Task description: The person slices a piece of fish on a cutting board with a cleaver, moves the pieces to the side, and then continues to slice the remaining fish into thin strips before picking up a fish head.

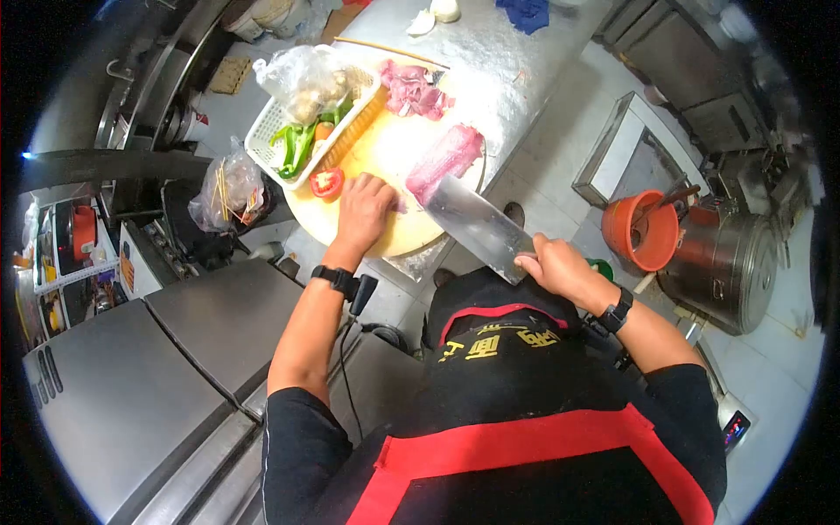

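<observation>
My right hand (556, 267) is wrapped round the handle of a cleaver (481, 226), whose broad blade points up and left to the near end of a pink block of meat (444, 164). My left hand (366, 206) rests on the round yellow cutting board (398, 238), its fingers curled; what lies under them, if anything, is hidden. A cut tomato (326, 183) sits just left of it. Sliced meat (413, 89) lies at the board's far side. The white basket (256, 142) at the left holds green peppers (297, 147), a carrot (324, 131) and a plastic bag (302, 80).
The board stands on a metal table (490, 52) with onion pieces (422, 23) and a blue cloth (524, 13). A bagged bundle of sticks (226, 194) is left of it. At right are an orange bucket (641, 232) and a large steel pot (722, 267).
</observation>
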Demonstrator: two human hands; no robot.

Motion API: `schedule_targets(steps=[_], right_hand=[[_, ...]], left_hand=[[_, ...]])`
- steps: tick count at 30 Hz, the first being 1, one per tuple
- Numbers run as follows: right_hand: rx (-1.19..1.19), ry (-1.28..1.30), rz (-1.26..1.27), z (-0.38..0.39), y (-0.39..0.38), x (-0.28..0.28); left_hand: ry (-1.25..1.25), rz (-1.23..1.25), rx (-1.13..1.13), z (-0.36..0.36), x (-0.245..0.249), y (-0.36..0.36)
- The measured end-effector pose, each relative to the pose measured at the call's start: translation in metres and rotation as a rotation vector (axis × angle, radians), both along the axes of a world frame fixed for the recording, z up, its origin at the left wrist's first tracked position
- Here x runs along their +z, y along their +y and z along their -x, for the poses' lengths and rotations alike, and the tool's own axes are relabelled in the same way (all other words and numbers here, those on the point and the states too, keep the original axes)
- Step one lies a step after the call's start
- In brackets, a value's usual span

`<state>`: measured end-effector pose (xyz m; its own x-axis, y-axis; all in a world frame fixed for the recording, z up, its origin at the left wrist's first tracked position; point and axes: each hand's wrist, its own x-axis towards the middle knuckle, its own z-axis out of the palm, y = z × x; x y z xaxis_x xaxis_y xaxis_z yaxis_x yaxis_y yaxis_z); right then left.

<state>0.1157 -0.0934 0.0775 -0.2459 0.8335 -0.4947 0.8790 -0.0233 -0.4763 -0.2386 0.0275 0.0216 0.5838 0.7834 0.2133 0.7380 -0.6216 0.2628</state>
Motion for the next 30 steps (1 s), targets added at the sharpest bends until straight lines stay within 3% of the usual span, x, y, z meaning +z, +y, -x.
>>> schedule_targets(steps=[6, 8, 11, 18, 24, 30], right_hand=[[-0.161, 0.196, -0.081, -0.006, 0.028, -0.021], [-0.224, 0.238, -0.068, -0.003, 0.033, -0.033], [-0.264, 0.249, 0.001, 0.001, 0.033, -0.048], [-0.184, 0.235, -0.112, 0.018, 0.063, -0.064], [-0.226, 0.290, -0.128, 0.061, 0.115, -0.059], [-0.208, 0.271, -0.116, 0.044, 0.074, -0.056]], left_hand=[[0.073, -0.172, 0.204, -0.009, 0.013, -0.005], [-0.145, -0.263, 0.187, -0.030, 0.001, -0.007], [-0.334, -0.021, 0.026, -0.062, -0.002, -0.006], [-0.287, 0.145, -0.062, -0.062, -0.012, 0.008], [-0.253, 0.121, -0.092, -0.062, -0.006, 0.008], [-0.216, 0.119, -0.112, -0.061, -0.009, 0.005]])
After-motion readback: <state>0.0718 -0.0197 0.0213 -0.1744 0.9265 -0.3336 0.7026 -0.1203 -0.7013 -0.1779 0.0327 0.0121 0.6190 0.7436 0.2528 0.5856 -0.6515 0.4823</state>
